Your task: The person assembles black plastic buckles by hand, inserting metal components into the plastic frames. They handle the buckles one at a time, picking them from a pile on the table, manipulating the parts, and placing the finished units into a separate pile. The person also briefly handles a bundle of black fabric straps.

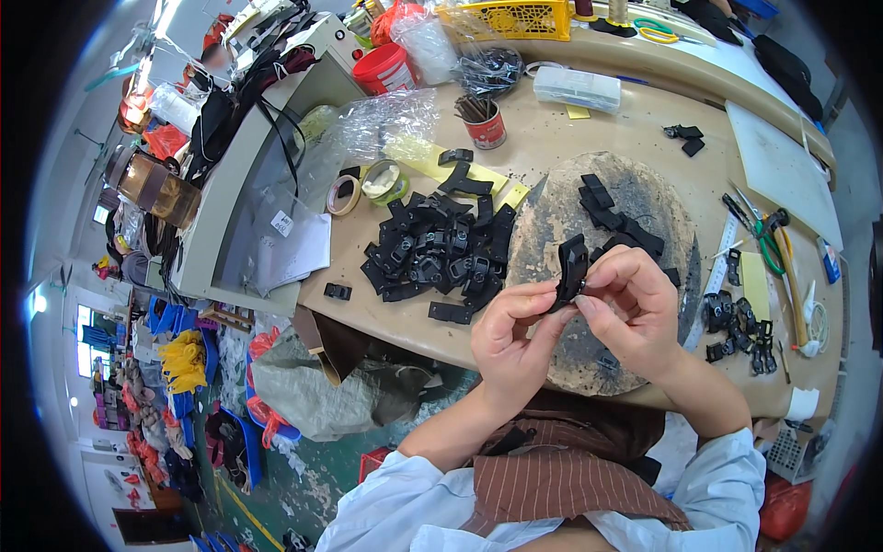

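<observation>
Above the near edge of the round dark work pad (552,230), held between both hands: a short black webbing strap with a plastic buckle (571,267), raised clear of the tabletop and standing roughly upright. Pinched at its lower end by the left hand (511,342), thumb and forefinger closed on it; gripped from the other side by the right hand (635,308), fingertips curled over the upper part, so neither hand released, both grasping the same piece. Probably very light, judging by how little finger effort shows; likely soft and floppy along the webbing, stiff and a little slick at the moulded buckle. Best taken by the buckle body or right beside it, where the strap will not fold away; not fragile by the look of it, though the exact shape of the buckle too small to tell. Just left of the hands on the tan table (543,129), well within reach: a heap of similar black strap pieces (437,253). Farther back on the pad, a few more black straps (612,216); off to the right, near the green-handled scissors (768,235), a small cluster of black buckles (736,327).
</observation>
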A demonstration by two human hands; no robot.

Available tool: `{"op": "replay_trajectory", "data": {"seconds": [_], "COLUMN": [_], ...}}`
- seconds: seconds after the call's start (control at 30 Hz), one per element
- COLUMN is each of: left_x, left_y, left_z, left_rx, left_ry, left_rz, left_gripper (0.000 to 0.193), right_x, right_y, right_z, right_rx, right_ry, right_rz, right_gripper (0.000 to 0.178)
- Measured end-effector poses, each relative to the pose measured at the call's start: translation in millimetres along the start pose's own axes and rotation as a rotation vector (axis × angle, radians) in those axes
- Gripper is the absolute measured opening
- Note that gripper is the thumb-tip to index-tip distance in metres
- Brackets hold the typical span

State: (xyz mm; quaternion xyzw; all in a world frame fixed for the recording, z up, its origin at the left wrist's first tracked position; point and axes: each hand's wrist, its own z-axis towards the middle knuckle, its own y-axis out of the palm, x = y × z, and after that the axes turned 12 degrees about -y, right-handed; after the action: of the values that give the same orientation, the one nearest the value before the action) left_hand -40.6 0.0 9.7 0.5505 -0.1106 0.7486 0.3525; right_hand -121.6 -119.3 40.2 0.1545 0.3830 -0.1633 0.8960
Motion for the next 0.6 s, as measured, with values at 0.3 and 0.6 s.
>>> {"op": "replay_trajectory", "data": {"seconds": [0.3,0.6], "left_x": [5,18], "left_y": [0,2], "left_z": [0,4], "left_rx": [-0.014,-0.027], "left_ry": [-0.13,-0.335], "left_rz": [-0.058,-0.212], "left_gripper": [0.022,0.026], "right_x": [-7,5], "right_y": [-3,-17], "right_z": [9,12], "right_rx": [0.083,-0.049], "right_ry": [0.343,0.277], "right_rz": [0.204,0.37], "right_gripper": [0.013,0.01]}}
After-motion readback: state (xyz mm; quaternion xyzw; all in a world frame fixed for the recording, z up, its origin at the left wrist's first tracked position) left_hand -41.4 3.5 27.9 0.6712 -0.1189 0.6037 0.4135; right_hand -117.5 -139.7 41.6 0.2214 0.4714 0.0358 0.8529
